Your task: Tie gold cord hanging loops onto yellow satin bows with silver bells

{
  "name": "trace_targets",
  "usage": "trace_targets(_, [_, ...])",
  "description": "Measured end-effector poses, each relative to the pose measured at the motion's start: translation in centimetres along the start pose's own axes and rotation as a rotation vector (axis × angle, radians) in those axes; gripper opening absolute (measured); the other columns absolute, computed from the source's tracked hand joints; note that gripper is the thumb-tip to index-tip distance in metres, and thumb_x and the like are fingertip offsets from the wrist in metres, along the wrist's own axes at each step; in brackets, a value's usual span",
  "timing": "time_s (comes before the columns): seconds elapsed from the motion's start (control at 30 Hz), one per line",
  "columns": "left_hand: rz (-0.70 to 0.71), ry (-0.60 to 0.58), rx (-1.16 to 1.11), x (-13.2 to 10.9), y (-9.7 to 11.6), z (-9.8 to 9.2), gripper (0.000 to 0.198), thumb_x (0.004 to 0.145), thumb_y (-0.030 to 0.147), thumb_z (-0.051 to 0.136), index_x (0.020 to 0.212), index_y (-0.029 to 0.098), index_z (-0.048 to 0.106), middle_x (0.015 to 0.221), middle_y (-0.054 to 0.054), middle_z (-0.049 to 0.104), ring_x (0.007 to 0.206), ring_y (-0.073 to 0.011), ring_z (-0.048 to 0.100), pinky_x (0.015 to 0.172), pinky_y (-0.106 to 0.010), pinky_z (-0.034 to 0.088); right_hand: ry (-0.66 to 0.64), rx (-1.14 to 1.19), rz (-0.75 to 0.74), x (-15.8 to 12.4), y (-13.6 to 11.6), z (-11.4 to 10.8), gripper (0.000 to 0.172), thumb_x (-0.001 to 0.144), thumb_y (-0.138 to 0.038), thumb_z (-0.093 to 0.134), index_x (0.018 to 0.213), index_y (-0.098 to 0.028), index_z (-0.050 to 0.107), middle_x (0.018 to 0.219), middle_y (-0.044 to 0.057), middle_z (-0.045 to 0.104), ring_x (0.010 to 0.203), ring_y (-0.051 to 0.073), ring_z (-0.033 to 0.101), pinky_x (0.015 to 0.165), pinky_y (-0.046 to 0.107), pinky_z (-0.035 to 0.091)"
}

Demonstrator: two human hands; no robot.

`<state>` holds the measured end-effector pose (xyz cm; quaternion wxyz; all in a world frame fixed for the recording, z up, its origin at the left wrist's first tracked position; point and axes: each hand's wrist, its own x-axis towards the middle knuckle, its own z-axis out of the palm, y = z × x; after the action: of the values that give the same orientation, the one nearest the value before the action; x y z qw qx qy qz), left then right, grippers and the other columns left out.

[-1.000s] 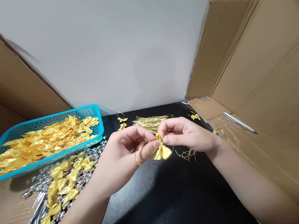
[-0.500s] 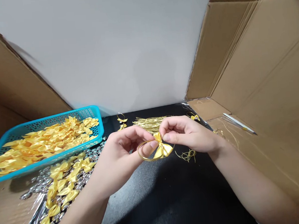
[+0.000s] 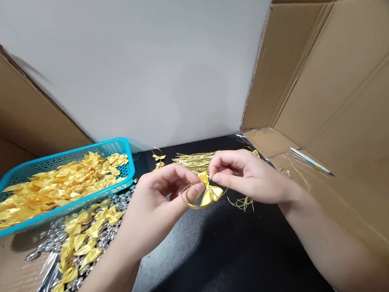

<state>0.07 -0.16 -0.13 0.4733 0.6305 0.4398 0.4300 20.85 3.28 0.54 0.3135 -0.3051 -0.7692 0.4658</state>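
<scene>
My left hand (image 3: 162, 203) pinches a yellow satin ribbon bow (image 3: 212, 193) between thumb and fingers, over the black table. A thin gold cord (image 3: 190, 204) curves in a loop around the left thumb and passes by the bow. Just right of the bow, my right hand (image 3: 251, 177) has thumb and forefinger pressed together, seemingly on an end of the gold cord; the fingertips hide most of that bit. Behind the hands lies a bundle of straight gold cords (image 3: 194, 159), partly covered by the right hand.
At left, a turquoise basket (image 3: 129, 163) holds many yellow bows. Loose bows (image 3: 91, 255) lie over silver beads (image 3: 52, 238) before it. Finished-looking bows with loops (image 3: 159, 157) sit at the back. Cord scraps (image 3: 243, 202) and a white pen-like tool (image 3: 311, 161) lie rightward; cardboard walls (image 3: 345, 82) flank the table.
My right hand has shifted slightly right, its fingertips now a little apart from the bow. The bow has turned slightly in my left hand, which has hardly moved.
</scene>
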Motion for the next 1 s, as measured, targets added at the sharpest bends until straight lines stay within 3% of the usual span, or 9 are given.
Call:
trace_targets(0.43, [0.002, 0.014, 0.027, 0.15, -0.04, 0.04, 0.016, 0.076, 0.031, 0.077, 0.077, 0.018, 0.067, 0.067, 0.002, 0.063, 0.058, -0.0083, 0.051, 0.052, -0.017, 0.040, 0.072, -0.096, -0.050, -0.50, -0.69, -0.06, 0.011, 0.090, -0.017, 0.053, 0.079, -0.017, 0.053, 0.062, -0.007, 0.037, 0.056, 0.007, 0.033, 0.050, 0.020, 0.031])
trace_targets(0.63, [-0.012, 0.021, 0.082, 0.09, 0.06, 0.23, 0.021, 0.077, 0.036, 0.076, 0.077, 0.018, 0.065, 0.066, 0.001, 0.063, 0.057, -0.0093, 0.049, 0.051, -0.019, 0.038, 0.160, -0.248, -0.166, -0.37, -0.93, 0.36, 0.013, 0.088, -0.011, 0.053, 0.077, -0.017, 0.053, 0.065, -0.006, 0.043, 0.058, 0.007, 0.038, 0.054, 0.020, 0.033])
trace_targets(1.0, [-0.013, 0.021, 0.155, 0.04, 0.02, 0.22, 0.023, 0.076, 0.038, 0.075, 0.075, 0.018, 0.065, 0.064, 0.001, 0.061, 0.056, -0.0103, 0.049, 0.050, -0.020, 0.036, 0.068, -0.246, -0.127, -0.27, -0.72, 0.22, 0.013, 0.087, -0.009, 0.052, 0.077, -0.017, 0.055, 0.064, -0.005, 0.047, 0.056, 0.007, 0.037, 0.053, 0.020, 0.032])
